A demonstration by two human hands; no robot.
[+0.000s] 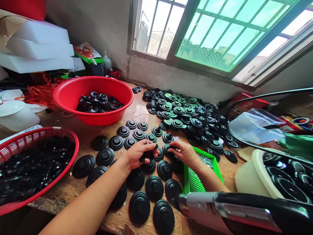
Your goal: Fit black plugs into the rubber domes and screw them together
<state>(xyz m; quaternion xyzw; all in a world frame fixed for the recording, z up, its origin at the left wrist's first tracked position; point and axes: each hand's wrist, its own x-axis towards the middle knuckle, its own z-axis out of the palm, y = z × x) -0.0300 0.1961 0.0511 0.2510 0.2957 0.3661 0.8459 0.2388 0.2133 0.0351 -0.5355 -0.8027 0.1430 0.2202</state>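
My left hand [137, 154] is curled around several small black parts [148, 155] above the middle of the table. To its right, the fingers of my right hand [185, 152] pinch a small black part [173, 147] over a stepped black disc [167, 149]; the fingers partly hide it. Rows of similar round black discs [154, 188] lie around and below both hands. Some discs farther back, such as this disc [157, 131], carry a small upright black piece at the centre.
A green basket [218, 168] of small metal pieces stands by my right forearm. A power screwdriver [227, 209] crosses the lower right. Red basin [93, 119], red basket [76, 147] and cream bucket [249, 176] hold black parts. A disc heap [181, 111] lies under the window.
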